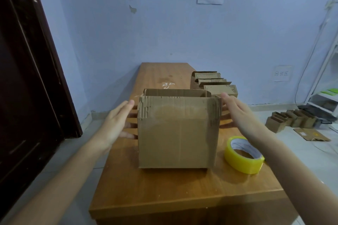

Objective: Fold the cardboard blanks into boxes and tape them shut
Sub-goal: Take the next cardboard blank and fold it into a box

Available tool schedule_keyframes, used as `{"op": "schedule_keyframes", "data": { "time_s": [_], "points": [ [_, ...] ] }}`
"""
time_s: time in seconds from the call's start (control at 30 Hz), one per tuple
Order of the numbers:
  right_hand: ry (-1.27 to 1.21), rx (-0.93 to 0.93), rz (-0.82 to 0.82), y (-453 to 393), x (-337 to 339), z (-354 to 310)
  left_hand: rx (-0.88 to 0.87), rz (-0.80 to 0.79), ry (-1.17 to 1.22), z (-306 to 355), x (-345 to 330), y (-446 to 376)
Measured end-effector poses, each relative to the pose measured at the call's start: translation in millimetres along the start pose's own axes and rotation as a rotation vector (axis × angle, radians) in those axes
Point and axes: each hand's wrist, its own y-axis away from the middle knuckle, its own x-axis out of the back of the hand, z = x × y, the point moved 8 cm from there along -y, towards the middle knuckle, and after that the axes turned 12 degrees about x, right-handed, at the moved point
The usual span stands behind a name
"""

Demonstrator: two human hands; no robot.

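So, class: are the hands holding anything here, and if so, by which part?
Nothing is gripped. Left hand and right hand, fingers straight, flank the cardboard box sides; contact cannot be told.

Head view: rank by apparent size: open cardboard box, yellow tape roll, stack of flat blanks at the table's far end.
1. open cardboard box
2. stack of flat blanks, farther away, so its rank is unsure
3. yellow tape roll, nearer the camera

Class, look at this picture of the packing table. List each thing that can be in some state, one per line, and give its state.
cardboard box: upright on the table, top open, flaps not folded shut.
tape roll: lying on the table right of the box, untouched.
left hand: open, fingers straight beside the box's left side.
right hand: open, fingers straight at the box's right side.
stack of cardboard blanks: flat, unfolded, at the table's far right.
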Motion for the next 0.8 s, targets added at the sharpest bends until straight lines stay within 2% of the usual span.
{"op": "schedule_keyframes", "data": {
  "time_s": [0.13,0.27,0.33,0.43,0.57,0.73,0.8],
  "points": [
    [0.221,-0.004,-0.048,4.4,-2.2,-5.1,0.019,-0.017,-0.090,6.1,-5.6,12.2],
    [0.287,-0.031,-0.030,7.5,-3.6,-5.3,-0.034,0.068,-0.204,14.4,-7.7,17.7],
    [0.292,-0.031,-0.042,10.0,-5.8,-5.4,-0.063,0.063,-0.228,16.0,-12.0,18.0],
    [0.286,-0.031,-0.096,14.8,-8.7,-8.3,-0.008,-0.002,-0.191,13.6,-15.9,16.7],
    [0.278,-0.028,-0.290,23.3,-20.9,-14.3,0.031,-0.184,-0.210,8.5,-18.4,18.5],
    [0.248,-0.004,-0.327,30.4,-25.7,-2.1,0.055,-0.347,-0.249,-6.2,-18.0,16.7],
    [0.260,0.033,-0.379,37.1,-30.8,3.7,0.048,-0.386,-0.372,-16.9,-22.7,14.9]
  ]
}}
